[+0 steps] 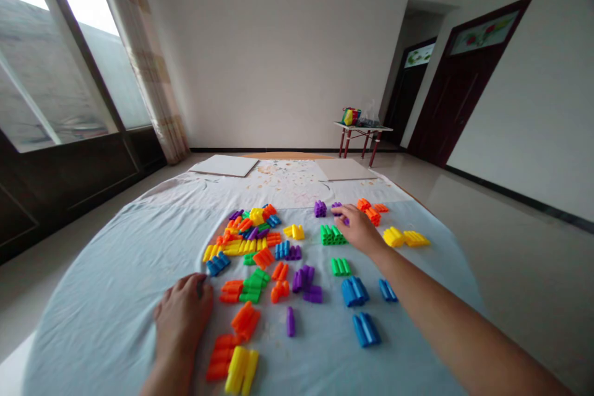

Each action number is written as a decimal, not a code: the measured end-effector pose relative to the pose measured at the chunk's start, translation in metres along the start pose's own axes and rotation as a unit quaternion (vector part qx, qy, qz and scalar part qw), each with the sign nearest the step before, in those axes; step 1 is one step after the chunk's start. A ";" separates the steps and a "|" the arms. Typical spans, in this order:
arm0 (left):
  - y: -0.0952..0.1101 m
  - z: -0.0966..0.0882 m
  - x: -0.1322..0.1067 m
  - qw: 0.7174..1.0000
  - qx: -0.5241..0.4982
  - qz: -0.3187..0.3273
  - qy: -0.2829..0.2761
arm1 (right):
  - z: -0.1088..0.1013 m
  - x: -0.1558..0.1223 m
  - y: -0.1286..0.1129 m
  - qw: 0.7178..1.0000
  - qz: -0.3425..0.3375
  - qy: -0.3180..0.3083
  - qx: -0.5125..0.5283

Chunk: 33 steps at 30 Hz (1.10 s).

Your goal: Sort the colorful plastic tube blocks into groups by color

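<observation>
Table under pale blue cloth (pixel 116 272), white wall (pixel 278 62) behind. Purple pieces (pixel 336 205): just beyond green stack (pixel 333 235), at fingertips of right hand (pixel 357 228); fingers bent, pinching or not cannot be told. Left hand (pixel 183 306): well left of green stack and nearer, palm down, fingers loosely spread, just beside blue block (pixel 218 264). Mixed-colour pile (pixel 253 226): left of green stack. Yellow pieces (pixel 394 236): right. Blue pieces (pixel 355 291): nearer. Two boards (pixel 224 165): far beyond.
</observation>
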<state>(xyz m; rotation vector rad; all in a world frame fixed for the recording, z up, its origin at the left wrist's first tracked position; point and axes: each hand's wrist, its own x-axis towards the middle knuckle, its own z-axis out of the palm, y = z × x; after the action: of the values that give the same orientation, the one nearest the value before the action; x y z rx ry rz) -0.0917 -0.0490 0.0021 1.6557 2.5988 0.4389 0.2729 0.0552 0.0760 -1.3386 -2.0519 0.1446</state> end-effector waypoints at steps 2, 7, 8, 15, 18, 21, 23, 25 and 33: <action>-0.001 0.002 -0.001 1.000 -0.004 0.004 0.009 | 0.000 -0.019 -0.036 0.995 -0.060 -0.007 0.076; -0.002 0.002 -0.006 0.999 -0.023 0.010 0.027 | 0.016 -0.064 -0.096 0.982 -0.107 -0.114 0.107; -0.002 0.001 -0.006 0.999 -0.025 0.012 0.026 | 0.021 -0.071 -0.101 0.980 -0.108 -0.135 0.095; 0.003 -0.004 -0.011 0.999 -0.036 0.018 0.026 | 0.049 -0.090 -0.105 0.984 -0.092 -0.139 0.056; 0.004 -0.005 -0.012 0.999 -0.036 0.019 0.027 | 0.062 -0.088 -0.109 0.987 -0.101 -0.119 0.045; 0.005 -0.007 -0.013 0.999 -0.036 0.020 0.029 | 0.072 -0.087 -0.112 0.987 -0.095 -0.128 0.025; 0.005 -0.008 -0.015 0.999 -0.038 0.020 0.032 | 0.075 -0.089 -0.113 0.988 -0.093 -0.124 0.021; 0.006 -0.008 -0.015 0.998 -0.039 0.021 0.034 | 0.075 -0.095 -0.113 0.988 -0.104 -0.113 0.030; 0.004 -0.006 -0.013 0.999 -0.038 0.018 0.030 | 0.066 -0.114 -0.116 0.961 -0.172 -0.161 0.145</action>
<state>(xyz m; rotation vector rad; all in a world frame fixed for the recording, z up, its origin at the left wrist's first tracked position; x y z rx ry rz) -0.0835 -0.0606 0.0067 1.6937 2.5634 0.5901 0.1729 -0.0782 0.0211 -0.8040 -2.3878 0.5135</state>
